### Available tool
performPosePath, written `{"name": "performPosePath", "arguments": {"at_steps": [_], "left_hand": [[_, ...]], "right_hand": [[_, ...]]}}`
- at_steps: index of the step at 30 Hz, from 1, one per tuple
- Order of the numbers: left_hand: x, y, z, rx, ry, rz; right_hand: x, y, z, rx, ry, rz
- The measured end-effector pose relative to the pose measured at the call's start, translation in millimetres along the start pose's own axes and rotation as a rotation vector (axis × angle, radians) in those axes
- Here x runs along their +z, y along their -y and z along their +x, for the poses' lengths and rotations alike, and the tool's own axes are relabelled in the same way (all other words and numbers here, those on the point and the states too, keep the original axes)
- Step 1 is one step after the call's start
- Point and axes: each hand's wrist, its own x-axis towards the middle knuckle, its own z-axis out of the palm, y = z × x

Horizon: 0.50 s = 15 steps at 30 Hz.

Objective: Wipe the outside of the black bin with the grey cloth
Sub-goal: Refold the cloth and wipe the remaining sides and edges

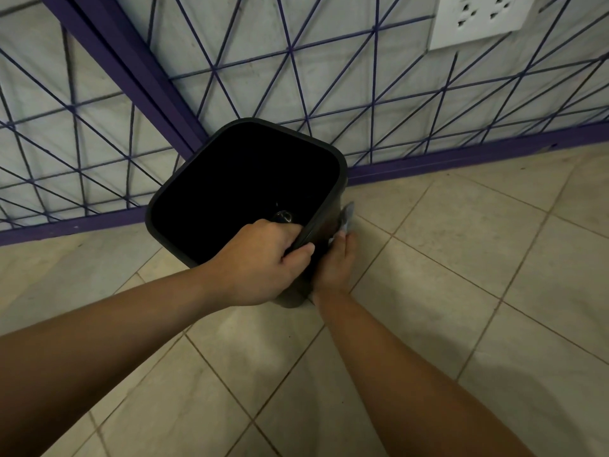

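The black bin [184, 189] stands open-topped on the tiled floor, close to a purple wire fence. My left hand [260, 262] grips its near rim, fingers curled over the edge. My right hand [336, 262] presses the grey cloth [346, 216] against the bin's right outer wall. Only a small strip of the cloth shows past my fingers; the rest is hidden between hand and bin. A small shiny object lies inside the bin near the bottom.
A purple metal fence [131, 77] with crossing wires stands right behind the bin. A white wall socket [481, 18] sits at the upper right. Beige floor tiles [461, 258] spread out to the right and toward me.
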Motion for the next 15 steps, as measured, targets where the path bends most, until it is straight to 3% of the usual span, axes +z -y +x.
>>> {"name": "performPosePath", "arguments": {"at_steps": [4, 10, 15], "left_hand": [[-1, 0, 2, 0.006, -0.006, -0.011], [1, 2, 3, 0.012, -0.025, -0.014], [-1, 2, 5, 0.023, -0.036, -0.037]], "right_hand": [[4, 6, -2, -0.101, 0.030, 0.001], [5, 6, -4, 0.008, -0.032, 0.008], [18, 26, -24, -0.271, 0.082, 0.034]]}}
